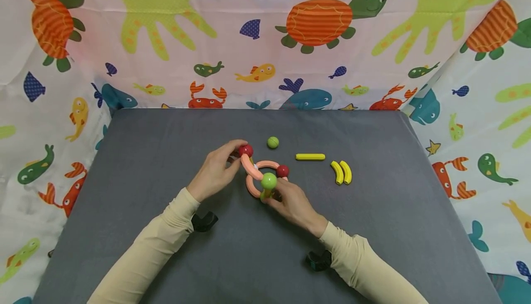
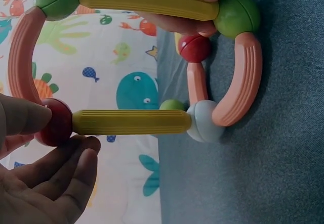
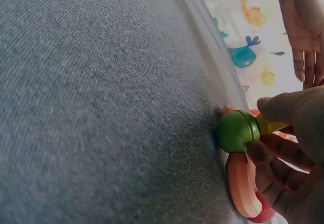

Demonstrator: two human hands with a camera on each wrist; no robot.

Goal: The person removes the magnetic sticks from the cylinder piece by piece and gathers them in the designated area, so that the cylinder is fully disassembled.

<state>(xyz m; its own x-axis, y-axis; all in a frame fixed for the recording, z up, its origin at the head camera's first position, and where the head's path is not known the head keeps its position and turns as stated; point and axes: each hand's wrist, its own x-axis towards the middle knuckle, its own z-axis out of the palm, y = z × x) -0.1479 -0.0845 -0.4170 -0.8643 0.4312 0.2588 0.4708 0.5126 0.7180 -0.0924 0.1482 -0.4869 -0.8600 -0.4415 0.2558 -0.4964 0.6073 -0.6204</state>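
Observation:
A ring-like toy frame of balls and ribbed rods stands on the table between the hands. My left hand (image 1: 215, 169) pinches its raised red ball (image 2: 54, 122) between thumb and fingers. From that ball a yellow rod (image 2: 131, 122) runs down to a white ball (image 2: 205, 121). A curved pink rod (image 1: 251, 167) joins the red ball to a raised green ball (image 1: 268, 181). Below it, my right hand (image 1: 295, 204) grips another yellow rod (image 2: 147, 0), close to the lower green ball (image 3: 237, 131). A second red ball (image 1: 282, 171) sits low on the ring.
Behind the toy lies a loose green ball (image 1: 273, 143). To its right are a straight yellow rod (image 1: 310, 157) and two curved yellow rods (image 1: 342, 172). Patterned cloth (image 1: 166, 83) hangs along the back and sides of the grey table (image 1: 257, 258).

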